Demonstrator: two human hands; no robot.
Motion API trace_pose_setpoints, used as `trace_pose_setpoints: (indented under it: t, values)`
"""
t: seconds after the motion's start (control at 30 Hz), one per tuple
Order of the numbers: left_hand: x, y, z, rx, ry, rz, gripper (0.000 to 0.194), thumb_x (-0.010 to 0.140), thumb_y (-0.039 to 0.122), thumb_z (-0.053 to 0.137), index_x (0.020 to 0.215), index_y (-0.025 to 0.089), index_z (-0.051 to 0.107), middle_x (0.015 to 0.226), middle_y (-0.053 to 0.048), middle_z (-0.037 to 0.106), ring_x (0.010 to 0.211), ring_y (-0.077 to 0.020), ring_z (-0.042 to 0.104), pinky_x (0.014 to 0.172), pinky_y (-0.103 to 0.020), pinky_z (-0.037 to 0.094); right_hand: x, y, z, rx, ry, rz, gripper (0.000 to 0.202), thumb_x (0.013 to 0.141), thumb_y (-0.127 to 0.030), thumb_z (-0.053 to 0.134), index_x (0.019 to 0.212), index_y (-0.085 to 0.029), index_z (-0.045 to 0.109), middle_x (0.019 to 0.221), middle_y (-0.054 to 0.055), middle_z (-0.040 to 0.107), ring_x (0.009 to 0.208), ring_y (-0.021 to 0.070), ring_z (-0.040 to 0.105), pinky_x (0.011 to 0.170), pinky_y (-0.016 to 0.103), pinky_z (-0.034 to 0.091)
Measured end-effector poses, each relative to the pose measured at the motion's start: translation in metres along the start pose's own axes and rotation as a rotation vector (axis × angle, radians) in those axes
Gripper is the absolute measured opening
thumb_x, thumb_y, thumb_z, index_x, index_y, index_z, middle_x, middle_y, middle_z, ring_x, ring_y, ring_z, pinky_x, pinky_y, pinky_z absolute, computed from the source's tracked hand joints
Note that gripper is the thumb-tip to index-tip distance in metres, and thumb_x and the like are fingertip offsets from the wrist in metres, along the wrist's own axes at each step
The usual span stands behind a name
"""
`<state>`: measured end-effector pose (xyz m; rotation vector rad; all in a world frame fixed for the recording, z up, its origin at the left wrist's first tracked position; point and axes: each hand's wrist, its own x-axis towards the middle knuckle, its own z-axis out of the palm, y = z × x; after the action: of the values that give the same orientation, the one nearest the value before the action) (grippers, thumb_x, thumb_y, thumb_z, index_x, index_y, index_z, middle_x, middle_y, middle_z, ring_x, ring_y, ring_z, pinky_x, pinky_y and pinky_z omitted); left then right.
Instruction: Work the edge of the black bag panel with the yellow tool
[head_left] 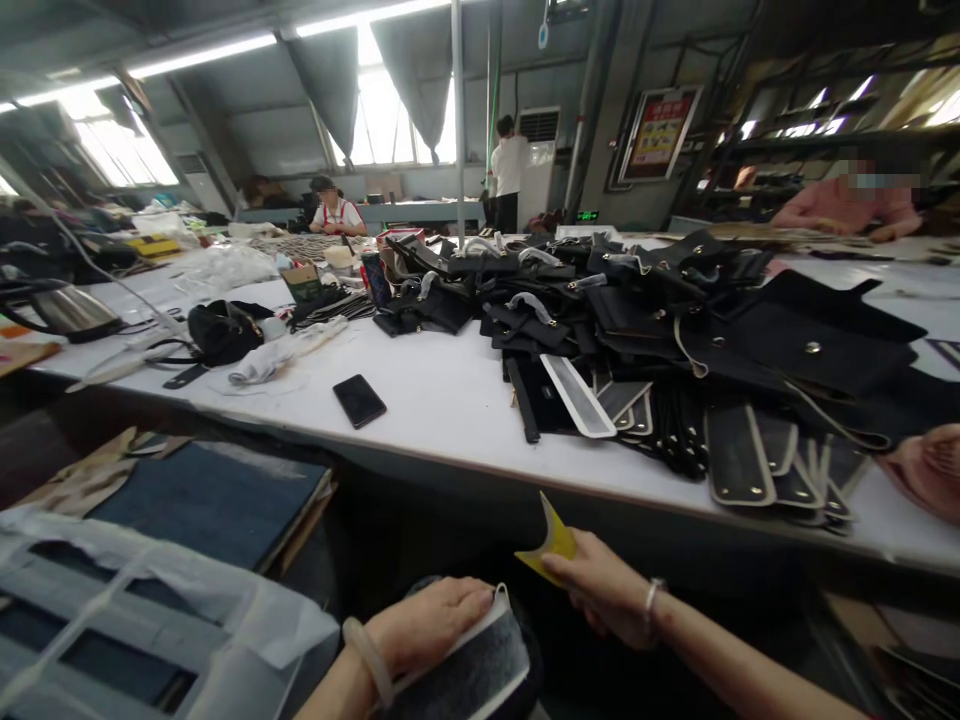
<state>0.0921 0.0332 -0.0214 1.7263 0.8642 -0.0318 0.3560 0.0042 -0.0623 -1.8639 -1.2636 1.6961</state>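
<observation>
My left hand point(431, 625) rests on a flat black piece with a white edge point(472, 670), gripping it low in front of me, below the table's edge. My right hand point(600, 590) pinches a small yellow curved scraper point(551, 540), held just to the right of the black piece. A bracelet sits on each wrist. On the white table point(442, 400) above lies a big heap of black bag parts and straps point(675, 330), with several long black strips edged in white point(739, 455) fanned out at its front.
A black phone point(359, 400) lies on the table near its front edge. A black bag point(221, 332), white cloth and a kettle point(67, 310) lie to the left. Blue and grey boards point(202, 500) are stacked at lower left. Other people work at the back and far right.
</observation>
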Motion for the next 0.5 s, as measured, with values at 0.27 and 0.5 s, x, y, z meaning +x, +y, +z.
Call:
trace_pose_setpoints:
  t: [0.27, 0.5]
  values:
    - [0.005, -0.017, 0.004, -0.139, 0.096, -0.111, 0.066, 0.093, 0.048, 0.047, 0.151, 0.017, 0.034, 0.097, -0.004, 0.062, 0.088, -0.0191, 0.055, 0.084, -0.031, 0.042, -0.026, -0.047, -0.015, -0.628, -0.216, -0.155, 0.029, 0.085, -0.047, 0.057, 0.081, -0.018, 0.062, 0.07, 0.006, 0.068, 0.058, 0.0195, 0.063, 0.052, 0.028, 0.046]
    - [0.005, -0.014, 0.008, -0.252, 0.122, -0.12, 0.093, 0.092, 0.044, 0.049, 0.154, 0.014, -0.014, 0.072, 0.006, 0.047, 0.064, -0.0137, 0.038, 0.06, -0.026, 0.032, 0.007, -0.074, 0.005, -1.012, 0.125, -0.484, 0.052, 0.101, -0.047, 0.033, 0.081, -0.017, 0.07, 0.084, 0.017, 0.074, 0.082, 0.0323, 0.069, 0.075, 0.039, 0.041]
